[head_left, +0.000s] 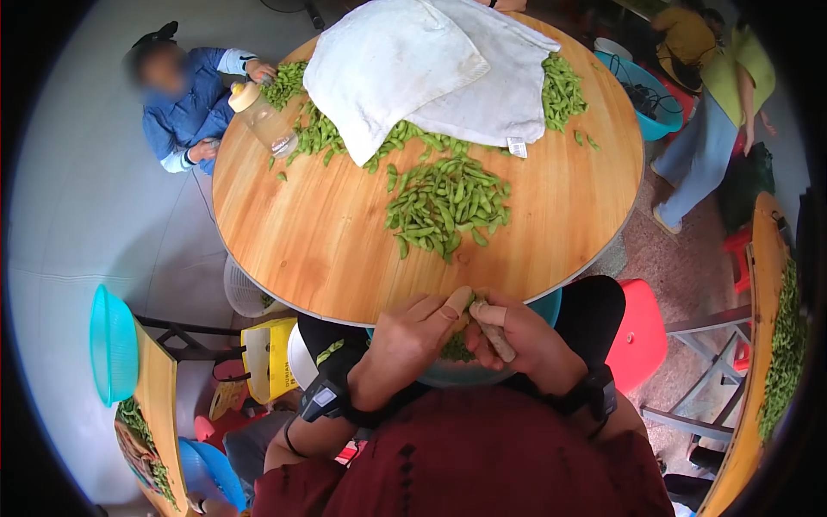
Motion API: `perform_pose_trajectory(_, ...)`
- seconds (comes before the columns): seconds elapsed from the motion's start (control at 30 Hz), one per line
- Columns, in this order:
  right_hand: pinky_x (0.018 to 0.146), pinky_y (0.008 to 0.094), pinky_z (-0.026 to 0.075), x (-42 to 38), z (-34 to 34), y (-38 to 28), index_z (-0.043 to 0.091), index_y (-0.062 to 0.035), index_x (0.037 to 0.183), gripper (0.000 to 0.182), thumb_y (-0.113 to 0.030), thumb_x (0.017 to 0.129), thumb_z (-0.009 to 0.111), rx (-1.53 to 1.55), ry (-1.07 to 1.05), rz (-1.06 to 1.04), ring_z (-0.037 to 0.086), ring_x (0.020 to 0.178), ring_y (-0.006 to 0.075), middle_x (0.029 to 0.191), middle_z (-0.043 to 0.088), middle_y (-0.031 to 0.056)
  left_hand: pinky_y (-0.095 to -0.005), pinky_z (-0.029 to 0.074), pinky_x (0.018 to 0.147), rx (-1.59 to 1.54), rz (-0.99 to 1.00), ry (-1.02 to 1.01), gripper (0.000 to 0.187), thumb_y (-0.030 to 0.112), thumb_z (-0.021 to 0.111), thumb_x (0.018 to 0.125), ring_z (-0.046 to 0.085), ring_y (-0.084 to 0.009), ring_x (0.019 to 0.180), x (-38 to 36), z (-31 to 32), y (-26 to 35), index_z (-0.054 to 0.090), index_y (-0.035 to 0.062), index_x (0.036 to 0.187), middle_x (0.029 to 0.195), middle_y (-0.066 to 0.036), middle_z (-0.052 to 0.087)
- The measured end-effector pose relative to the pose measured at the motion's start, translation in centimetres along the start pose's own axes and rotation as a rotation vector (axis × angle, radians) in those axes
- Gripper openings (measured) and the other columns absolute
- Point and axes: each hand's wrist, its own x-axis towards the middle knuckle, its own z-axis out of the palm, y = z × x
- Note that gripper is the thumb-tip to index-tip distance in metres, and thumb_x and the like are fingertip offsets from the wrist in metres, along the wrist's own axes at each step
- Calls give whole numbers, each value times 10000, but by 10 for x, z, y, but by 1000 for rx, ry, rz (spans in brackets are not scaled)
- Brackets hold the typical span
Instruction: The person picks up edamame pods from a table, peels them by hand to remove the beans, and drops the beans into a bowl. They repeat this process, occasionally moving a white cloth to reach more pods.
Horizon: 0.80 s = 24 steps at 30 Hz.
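Above a teal basin [469, 376] on the lap, both hands meet at the table's near edge. My left hand [415, 338] has its fingers pinched together, touching a small green pod [473, 302] between the hands. My right hand [522, 334] is closed too, its fingertips wrapped in tan coverings and near the same pod. The fingers partly hide the pod. Green bits lie inside the basin below. Just beyond the hands, a heap of green pods [448, 203] rests on the round wooden table [345, 250].
White cloths [388, 69] cover more pods at the back. A clear bottle [264, 119] stands at the left, near a person in blue [185, 108]. Another person [715, 121] is at the right. A red stool [636, 334] and a yellow bag [269, 360] flank the lap.
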Motion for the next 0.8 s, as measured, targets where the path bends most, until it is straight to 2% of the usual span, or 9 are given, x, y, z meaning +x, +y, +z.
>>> perform_pose_trajectory(0.1,382,265,396,-2,11,-3,464,-77,1142,221,-215,972,435,-88,33,-27,559,478,158,732,596,77,-304,495,551,-57,-29,-20,235,40,616,875,620,-206,615,4,-3,3,628,31,1109,766,-133,621)
perform_pose_trajectory(0.3,437,272,430,0,8,14,500,-46,1102,215,-205,958,492,-373,102,-243,600,540,157,732,606,75,-252,484,589,-684,-535,38,215,37,559,906,613,-134,674,-11,9,4,620,10,1111,786,-89,634)
perform_pose_trajectory(0.37,518,310,460,0,-1,19,516,-15,1049,216,-193,931,551,-778,153,-420,618,578,203,705,590,101,-200,399,557,-1127,-888,-9,185,119,488,978,502,-73,611,-21,15,2,613,15,1067,745,22,573)
perform_pose_trajectory(0.5,595,355,474,-9,-2,15,523,1,1029,244,-180,892,613,-1003,278,-661,625,639,273,737,580,144,-216,415,568,-699,-686,-57,182,89,490,965,507,-68,630,-23,12,14,608,7,1077,742,0,587)
perform_pose_trajectory(0.6,614,392,477,-9,2,16,526,-7,1017,257,-153,853,658,-1069,360,-745,623,719,338,801,580,177,-287,469,590,-529,-540,-107,186,48,497,935,594,-166,645,-18,5,26,595,-5,1084,745,-83,621)
perform_pose_trajectory(0.67,623,358,490,-2,-2,27,553,-14,1002,252,-140,823,680,-1097,376,-800,633,683,249,781,596,151,-428,511,738,-395,-517,-238,357,0,531,857,619,-419,890,-16,-1,34,519,-24,1213,934,-250,626)
perform_pose_trajectory(0.7,623,358,490,-3,0,26,553,-14,1002,252,-140,823,680,-1093,377,-798,633,683,249,781,596,151,-428,511,738,-394,-518,-242,357,0,531,857,619,-419,890,-18,0,36,519,-24,1213,934,-250,626)
perform_pose_trajectory(0.77,642,456,473,-7,7,23,511,-5,966,211,-80,814,636,-1140,311,-807,587,787,419,847,572,218,-431,499,740,-341,-478,-235,321,16,519,885,611,-423,893,-23,2,40,521,-34,1203,945,-259,615)
perform_pose_trajectory(0.8,642,456,473,-7,8,25,511,-5,966,211,-80,814,636,-1137,309,-805,587,787,419,847,572,218,-431,499,740,-339,-482,-238,321,16,519,885,611,-423,893,-26,2,40,521,-34,1203,945,-259,615)
